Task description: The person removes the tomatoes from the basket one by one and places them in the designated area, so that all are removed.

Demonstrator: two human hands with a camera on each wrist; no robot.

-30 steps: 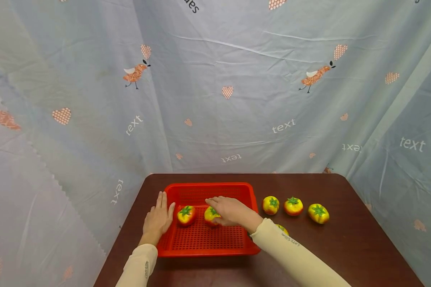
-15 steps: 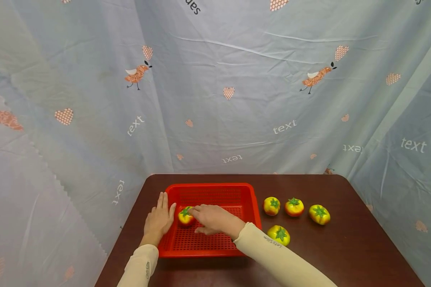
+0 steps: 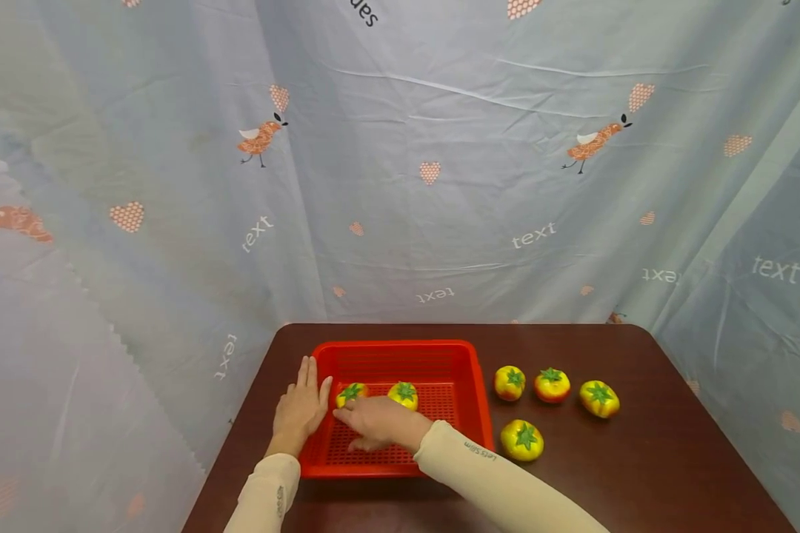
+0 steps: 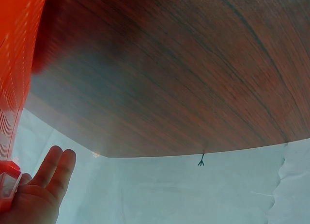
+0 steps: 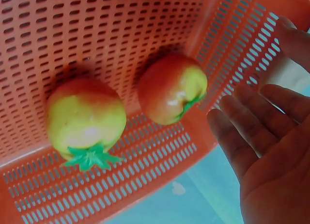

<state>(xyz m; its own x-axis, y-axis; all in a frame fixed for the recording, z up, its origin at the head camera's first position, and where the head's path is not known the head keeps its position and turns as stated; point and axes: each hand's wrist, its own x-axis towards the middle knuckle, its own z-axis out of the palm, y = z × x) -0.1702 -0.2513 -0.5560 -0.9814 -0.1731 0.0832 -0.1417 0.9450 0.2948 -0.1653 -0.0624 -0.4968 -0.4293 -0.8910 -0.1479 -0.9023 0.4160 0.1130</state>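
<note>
A red plastic basket [image 3: 400,345] holds two red-and-yellow tomatoes with green star-shaped tops. The left tomato [image 3: 352,391] is partly covered by my right hand [image 3: 378,420] in the head view; the right tomato [image 3: 403,394] lies just beyond that hand. In the right wrist view, the right hand [image 5: 276,161] shows extended fingers and a bare palm, apart from both tomatoes. My left hand [image 3: 300,409] lies along the basket's left side, fingers straight, thumb at the rim. The left wrist view shows that hand [image 4: 38,195] against the basket wall [image 4: 14,73].
Several more tomatoes lie on the dark brown table [image 3: 640,459] right of the basket, one of them, a yellow tomato [image 3: 522,440], nearest its right side. A pale patterned curtain [image 3: 400,244] hangs behind the table and along both sides.
My right hand has let go of the right tomato and shifted left and slightly nearer, over the basket's left half. The left hand keeps its place on the basket.
</note>
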